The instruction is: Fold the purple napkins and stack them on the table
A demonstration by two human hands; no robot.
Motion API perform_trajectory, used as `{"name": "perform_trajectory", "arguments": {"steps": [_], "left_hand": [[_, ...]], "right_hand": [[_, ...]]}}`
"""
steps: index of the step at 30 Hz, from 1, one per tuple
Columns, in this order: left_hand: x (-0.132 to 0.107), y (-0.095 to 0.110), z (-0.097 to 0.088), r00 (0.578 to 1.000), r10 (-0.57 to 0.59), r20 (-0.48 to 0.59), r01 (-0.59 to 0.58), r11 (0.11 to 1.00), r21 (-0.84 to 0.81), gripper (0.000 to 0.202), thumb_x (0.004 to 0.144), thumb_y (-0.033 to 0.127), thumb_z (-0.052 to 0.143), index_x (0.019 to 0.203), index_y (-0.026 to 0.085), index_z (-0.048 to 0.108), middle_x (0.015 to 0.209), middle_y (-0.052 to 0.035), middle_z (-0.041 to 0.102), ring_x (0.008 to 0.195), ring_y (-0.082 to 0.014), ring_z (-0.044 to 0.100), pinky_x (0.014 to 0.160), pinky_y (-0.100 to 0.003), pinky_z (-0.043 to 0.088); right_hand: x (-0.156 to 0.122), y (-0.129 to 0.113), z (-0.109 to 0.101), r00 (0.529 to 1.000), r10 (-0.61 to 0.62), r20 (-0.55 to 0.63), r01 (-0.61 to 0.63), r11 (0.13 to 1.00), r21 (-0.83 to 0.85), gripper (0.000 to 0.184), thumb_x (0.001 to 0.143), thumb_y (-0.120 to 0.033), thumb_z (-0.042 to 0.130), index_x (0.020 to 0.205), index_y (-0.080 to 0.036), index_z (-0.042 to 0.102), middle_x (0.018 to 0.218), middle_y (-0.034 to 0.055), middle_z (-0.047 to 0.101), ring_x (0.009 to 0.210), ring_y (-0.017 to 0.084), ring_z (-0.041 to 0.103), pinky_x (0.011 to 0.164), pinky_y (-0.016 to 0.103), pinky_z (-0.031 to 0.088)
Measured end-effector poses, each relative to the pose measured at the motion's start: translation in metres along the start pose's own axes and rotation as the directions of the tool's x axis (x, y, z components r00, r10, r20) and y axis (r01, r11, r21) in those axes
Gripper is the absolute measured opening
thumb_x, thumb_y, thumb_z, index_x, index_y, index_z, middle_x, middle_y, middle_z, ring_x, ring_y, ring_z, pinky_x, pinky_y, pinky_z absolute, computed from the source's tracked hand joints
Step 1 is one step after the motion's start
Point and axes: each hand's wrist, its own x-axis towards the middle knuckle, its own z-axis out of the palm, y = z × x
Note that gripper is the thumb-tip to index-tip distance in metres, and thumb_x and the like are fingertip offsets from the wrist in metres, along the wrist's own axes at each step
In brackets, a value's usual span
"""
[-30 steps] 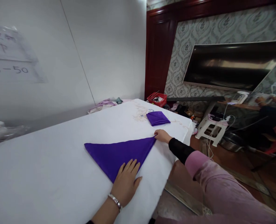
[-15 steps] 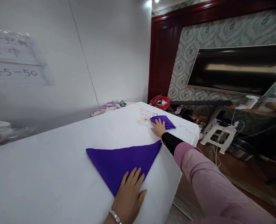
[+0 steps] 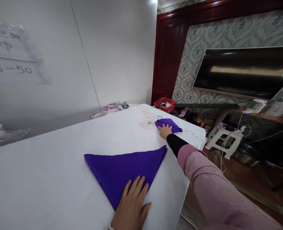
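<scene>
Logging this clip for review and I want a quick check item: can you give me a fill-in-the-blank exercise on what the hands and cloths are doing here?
1. The left hand lies flat on the near corner of a purple cloth folded into a ____.
2. The right hand touches a smaller folded cloth whose colour is ____.
3. Past the far end of the table, the basket is coloured ____.
Missing words: triangle; purple; red.
</scene>
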Motion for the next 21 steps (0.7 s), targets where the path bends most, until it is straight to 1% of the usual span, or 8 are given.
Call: {"name": "perform_trajectory", "arguments": {"steps": [4,11,14,17,21], "left_hand": [[0.0,0.0,-0.001,1.0,0.0,0.016,0.0,1.0,0.006,0.049,0.089,0.041,0.042,0.135,0.028,0.042,0.145,-0.0032,0.037,0.131,-0.026,0.038,0.105,-0.05,0.038],[0.001,0.001,-0.002,1.0,-0.007,0.003,0.007,1.0,-0.012,0.049,0.088,0.042,0.044,0.135,0.028,0.043,0.144,-0.0029,0.039,0.13,-0.026,0.039,0.106,-0.049,0.037],[0.001,0.0,-0.001,1.0,-0.004,0.013,0.004,1.0,-0.005,0.049,0.089,0.042,0.042,0.135,0.027,0.042,0.144,-0.0035,0.038,0.131,-0.0264,0.038,0.105,-0.05,0.038],[0.0,-0.001,0.0,1.0,-0.001,0.004,0.001,1.0,-0.014,0.049,0.089,0.041,0.043,0.135,0.026,0.042,0.144,-0.0041,0.038,0.131,-0.0267,0.038,0.105,-0.051,0.038],[0.0,0.001,-0.001,1.0,-0.015,-0.004,0.015,1.0,-0.011,0.047,0.089,0.041,0.043,0.134,0.027,0.043,0.144,-0.0035,0.039,0.131,-0.0256,0.038,0.105,-0.051,0.038]], "right_hand": [[-0.003,0.012,0.0,0.999,-0.041,0.026,0.042,0.999,-0.008,0.055,0.087,-0.023,0.035,0.141,-0.032,0.033,0.146,0.0141,0.031,0.127,0.042,0.03,0.093,0.064,0.021],[-0.012,0.045,-0.002,0.991,-0.13,0.036,0.132,0.989,-0.063,0.056,0.087,-0.024,0.038,0.141,-0.036,0.032,0.144,0.0103,0.034,0.128,0.039,0.028,0.097,0.063,0.018],[-0.015,0.058,-0.001,0.989,-0.147,0.032,0.149,0.985,-0.083,0.058,0.086,-0.022,0.038,0.141,-0.037,0.031,0.145,0.0099,0.033,0.13,0.039,0.027,0.097,0.062,0.018],[-0.016,0.065,0.002,0.987,-0.157,0.023,0.159,0.982,-0.101,0.058,0.086,-0.021,0.036,0.142,-0.036,0.029,0.146,0.0104,0.032,0.13,0.039,0.026,0.096,0.062,0.02],[-0.015,0.067,0.005,0.983,-0.183,-0.003,0.182,0.976,-0.121,0.06,0.086,-0.021,0.036,0.143,-0.037,0.027,0.147,0.0098,0.03,0.131,0.039,0.027,0.097,0.061,0.021]]}}
